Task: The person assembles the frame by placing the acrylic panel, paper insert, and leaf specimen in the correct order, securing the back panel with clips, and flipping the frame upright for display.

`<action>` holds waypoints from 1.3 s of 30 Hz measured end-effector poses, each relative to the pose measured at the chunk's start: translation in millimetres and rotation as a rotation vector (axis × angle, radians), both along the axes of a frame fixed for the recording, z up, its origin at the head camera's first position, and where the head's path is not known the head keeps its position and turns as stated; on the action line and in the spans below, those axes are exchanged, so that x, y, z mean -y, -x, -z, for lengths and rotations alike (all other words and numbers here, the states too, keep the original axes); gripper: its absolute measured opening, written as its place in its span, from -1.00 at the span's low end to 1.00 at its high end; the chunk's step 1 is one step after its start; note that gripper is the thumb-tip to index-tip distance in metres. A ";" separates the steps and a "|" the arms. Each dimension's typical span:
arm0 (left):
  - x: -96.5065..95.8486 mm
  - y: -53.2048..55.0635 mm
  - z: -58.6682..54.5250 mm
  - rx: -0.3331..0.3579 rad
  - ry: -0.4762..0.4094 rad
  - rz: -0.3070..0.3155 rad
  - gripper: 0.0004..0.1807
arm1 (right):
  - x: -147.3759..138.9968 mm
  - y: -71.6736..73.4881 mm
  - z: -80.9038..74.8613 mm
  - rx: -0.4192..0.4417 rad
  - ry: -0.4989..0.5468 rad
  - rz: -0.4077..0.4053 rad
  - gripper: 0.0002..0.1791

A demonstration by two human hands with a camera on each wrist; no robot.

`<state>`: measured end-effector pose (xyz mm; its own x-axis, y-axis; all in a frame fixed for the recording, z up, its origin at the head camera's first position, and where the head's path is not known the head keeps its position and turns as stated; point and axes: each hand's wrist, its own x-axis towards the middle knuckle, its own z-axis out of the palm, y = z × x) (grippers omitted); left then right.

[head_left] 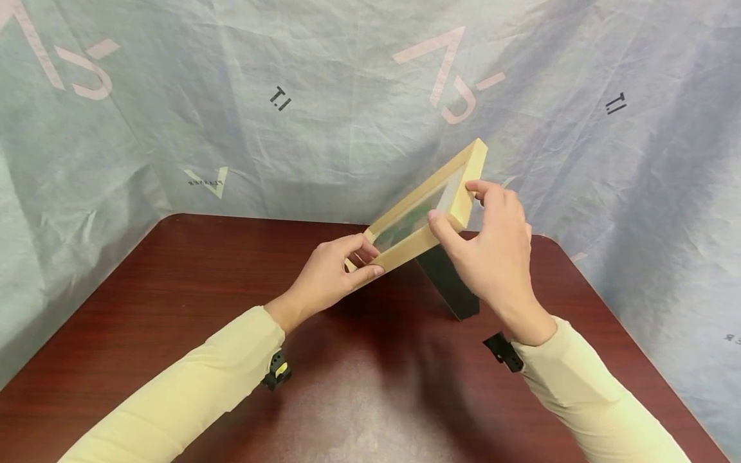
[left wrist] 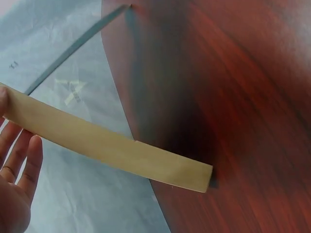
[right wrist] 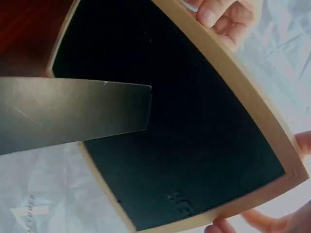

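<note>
A picture frame (head_left: 413, 241) with a pale wooden border is held tilted above the table, its glazed front facing up, with a green picture partly seen through it. My left hand (head_left: 332, 273) grips its lower left end, thumb along the near edge and fingers over the border. My right hand (head_left: 498, 241) pinches the raised right corner, thumb on the near side and index finger on the outer edge. Behind the frame, a dark support leg (head_left: 448, 283) slants out toward the table. The right wrist view shows the black backing board (right wrist: 194, 141) with this leg swung away from it.
The dark red wooden table (head_left: 214, 289) has rounded far corners. A wrinkled grey sheet (head_left: 324, 128) with printed letters hangs behind it and along both sides. Black straps with small devices (head_left: 278, 371) sit at both cuffs.
</note>
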<state>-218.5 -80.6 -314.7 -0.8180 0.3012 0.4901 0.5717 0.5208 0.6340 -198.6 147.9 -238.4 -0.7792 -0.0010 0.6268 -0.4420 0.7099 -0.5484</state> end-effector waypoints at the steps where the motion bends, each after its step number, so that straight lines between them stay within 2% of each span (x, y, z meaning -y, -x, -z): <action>1: -2.2 -1.4 0.2 -0.010 0.010 0.010 -0.83 | -2.7 0.5 0.6 -0.002 0.021 -0.016 -0.36; 7: -12.0 -10.7 1.3 -0.030 0.062 0.085 -0.82 | -19.2 7.8 5.5 -0.036 0.139 -0.094 -0.53; 11: -10.3 -13.0 2.8 0.021 0.037 0.138 -0.80 | -27.5 15.9 8.2 -0.063 0.217 -0.162 -0.57; 14: -4.2 -9.9 5.3 0.063 0.011 0.133 -0.81 | -33.5 21.6 9.1 -0.056 0.293 -0.219 -0.56; 16: 2.5 -5.3 7.9 0.073 -0.018 0.078 -0.80 | -37.8 25.7 8.8 -0.041 0.344 -0.258 -0.53; 22: 28.0 13.4 22.0 0.074 -0.088 -0.189 -0.76 | -50.0 40.6 5.4 0.048 0.399 -0.378 -0.49; 27: 41.1 24.4 32.9 0.162 -0.080 -0.308 -0.68 | -57.2 54.3 3.3 0.113 0.421 -0.479 -0.44; 34: 46.7 35.5 34.2 0.289 -0.011 -0.397 -0.54 | -65.4 69.7 -0.3 0.204 0.536 -0.645 -0.38; 37: 50.5 39.3 34.8 0.362 0.046 -0.392 -0.49 | -68.4 73.1 -1.4 0.249 0.558 -0.692 -0.36; 39: 54.3 41.9 36.6 0.400 0.081 -0.367 -0.46 | -69.8 74.2 -2.3 0.274 0.560 -0.716 -0.35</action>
<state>-260.4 -135.0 -351.3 -0.9942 -0.0156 0.1060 0.0653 0.6966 0.7145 -272.8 217.7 -236.0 -0.8302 -0.2897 0.4763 -0.4757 -0.0776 -0.8762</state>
